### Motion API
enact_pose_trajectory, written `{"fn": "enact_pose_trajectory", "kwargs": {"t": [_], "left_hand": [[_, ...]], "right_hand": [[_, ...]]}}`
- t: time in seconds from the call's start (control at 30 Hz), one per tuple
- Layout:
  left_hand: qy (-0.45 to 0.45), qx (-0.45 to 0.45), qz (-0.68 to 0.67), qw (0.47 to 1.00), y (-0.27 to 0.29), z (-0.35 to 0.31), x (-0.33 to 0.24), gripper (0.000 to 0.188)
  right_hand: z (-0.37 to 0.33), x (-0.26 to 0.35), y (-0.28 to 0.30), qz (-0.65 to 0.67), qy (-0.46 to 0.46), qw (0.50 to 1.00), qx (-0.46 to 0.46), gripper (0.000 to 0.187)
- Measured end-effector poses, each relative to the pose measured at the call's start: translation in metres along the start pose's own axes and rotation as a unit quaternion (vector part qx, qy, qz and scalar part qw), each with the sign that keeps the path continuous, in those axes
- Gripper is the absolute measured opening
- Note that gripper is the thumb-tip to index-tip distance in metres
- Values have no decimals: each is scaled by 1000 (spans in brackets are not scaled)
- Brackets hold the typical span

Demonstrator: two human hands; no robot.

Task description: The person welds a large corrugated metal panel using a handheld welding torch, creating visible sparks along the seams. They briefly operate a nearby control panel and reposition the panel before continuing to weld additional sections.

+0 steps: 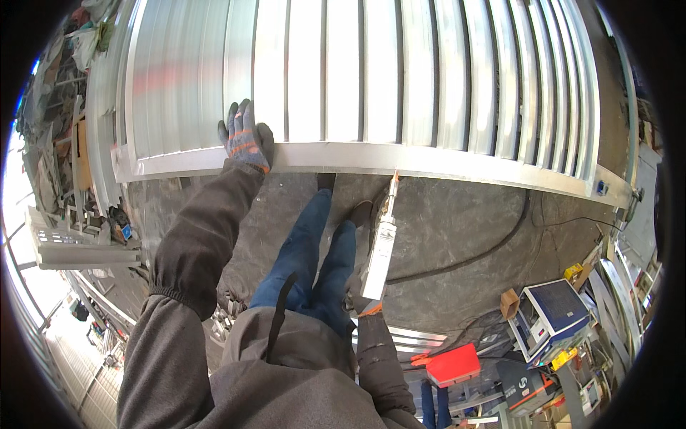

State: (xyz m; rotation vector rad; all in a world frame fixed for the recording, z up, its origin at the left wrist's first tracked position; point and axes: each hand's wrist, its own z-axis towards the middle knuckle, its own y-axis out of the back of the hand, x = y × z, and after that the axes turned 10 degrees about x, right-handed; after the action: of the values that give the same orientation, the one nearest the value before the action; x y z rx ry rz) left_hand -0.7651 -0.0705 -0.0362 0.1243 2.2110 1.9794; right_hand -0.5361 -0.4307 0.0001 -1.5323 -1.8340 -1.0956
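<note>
My left hand (246,136), in a grey glove with orange lines, lies with fingers stretched out over the near rim of a large ribbed metal panel (343,79). Its palm rests by the flat metal edge strip (336,157). My right hand (356,292), also gloved, is closed round a white welding gun (381,257) and mostly hidden by the gun's body. The gun points away from me, and its copper-coloured tip is at the strip's lower edge. Whether the tip touches the metal, I cannot tell.
A thick black hose (471,256) curves across the dark floor (443,214). To the lower right stand a blue and white machine (554,318) and a red box (453,365). Scrap and metal pieces (71,136) crowd the left. Another person's legs (434,404) show at the bottom.
</note>
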Motion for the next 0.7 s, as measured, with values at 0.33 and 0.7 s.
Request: {"fn": "enact_pose_trajectory", "kwargs": {"t": [0.33, 0.7], "left_hand": [[24, 24, -37, 999, 5, 0, -5, 60], [16, 3, 68, 998, -30, 12, 20, 64]], "right_hand": [[104, 165, 70, 372, 72, 916, -134, 16], [393, 229, 105, 97, -87, 983, -127, 84]]}}
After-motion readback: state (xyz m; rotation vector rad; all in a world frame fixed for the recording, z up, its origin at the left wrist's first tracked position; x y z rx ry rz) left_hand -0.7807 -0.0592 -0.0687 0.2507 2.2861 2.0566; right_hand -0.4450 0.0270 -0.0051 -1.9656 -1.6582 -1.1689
